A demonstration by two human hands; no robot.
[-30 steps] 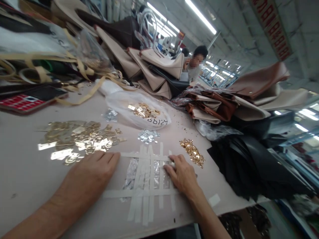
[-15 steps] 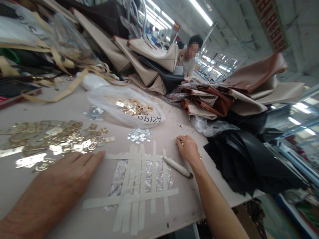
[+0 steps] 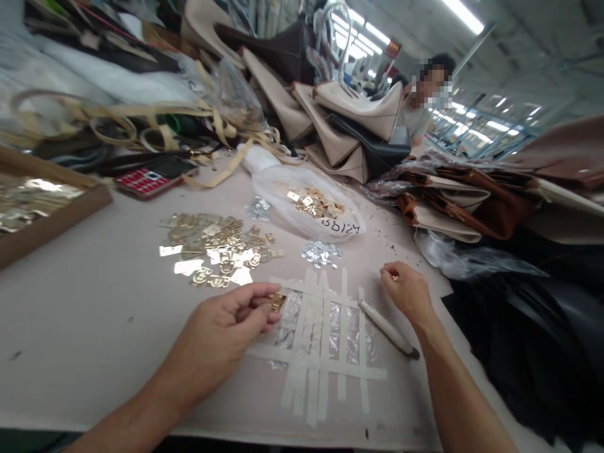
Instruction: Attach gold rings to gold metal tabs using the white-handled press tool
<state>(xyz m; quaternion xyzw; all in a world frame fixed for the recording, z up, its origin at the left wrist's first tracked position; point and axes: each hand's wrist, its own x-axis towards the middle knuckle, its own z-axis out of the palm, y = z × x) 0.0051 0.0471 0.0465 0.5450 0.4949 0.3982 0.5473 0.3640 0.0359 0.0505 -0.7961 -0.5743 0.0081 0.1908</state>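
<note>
My left hand [image 3: 231,327] pinches a gold metal plate [image 3: 277,302] between thumb and fingers, over the left edge of a plastic-covered patch crossed with masking tape strips [image 3: 309,340]. Behind that hand lies a loose pile of gold metal plates [image 3: 207,236], some with cut-out shapes. My right hand [image 3: 406,286] is curled closed near the table surface, and a bit of small gold metal pieces [image 3: 395,277] shows at its fingers; the rest is hidden. Between the hands rests a white-wrapped tool [image 3: 387,328] with a dark end. Small silver discs [image 3: 321,253] are heaped beyond the tape.
A plastic bag [image 3: 278,189] of gold plates lies behind the discs. At left are a cardboard tray [image 3: 56,220] of gold pieces and a red-and-black phone [image 3: 155,176]. Leather bags [image 3: 330,126] and black sheets [image 3: 500,340] line the back and right. A person [image 3: 418,119] is beyond.
The view has swung left, bringing the cardboard tray into sight. My left hand has gone from lying flat by the pile to pinching a gold plate beside the tape. My right hand stays closed.
</note>
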